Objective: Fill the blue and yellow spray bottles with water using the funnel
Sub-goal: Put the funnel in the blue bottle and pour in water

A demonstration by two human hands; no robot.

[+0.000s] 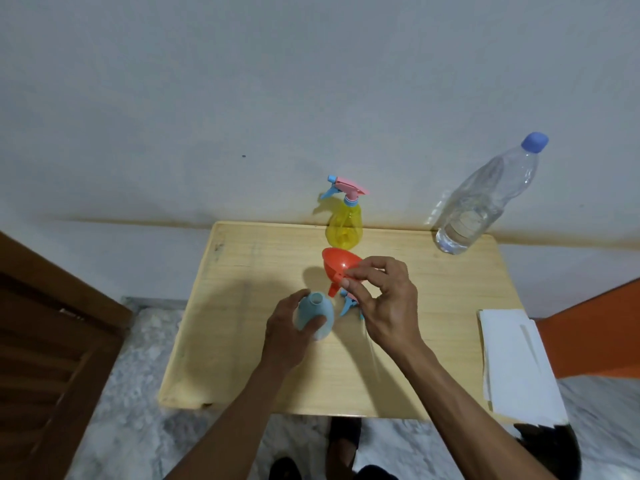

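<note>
Nearest us, our left hand [289, 332] wraps the pale blue plastic spray bottle [317, 315], thumb across its front and fingers curled behind, holding it upright on the light wooden desk [242, 341]; its spray head is off and the round neck opening faces up. Just right of it, and a little farther, our right hand [384, 303] pinches the rim tab of the orange plastic funnel [337, 265] between thumb and forefinger, the other fingers loosely bent. The funnel hangs tilted, spout pointing down and toward the left, its tip just beside the bottle's neck, up and to the right of the opening, not yet in it. We judge the coming move turns on that small gap: the spout must travel left and toward us, and its axis come upright over the neck. Under the right hand lies a blue and pink trigger spray head [348, 303], mostly hidden, likely this bottle's. Farther back, the translucent yellow plastic spray bottle [344, 225] stands with its pink and blue head still on. At the far right corner stands the clear plastic water bottle [485, 206] with its blue cap on, partly full.
</note>
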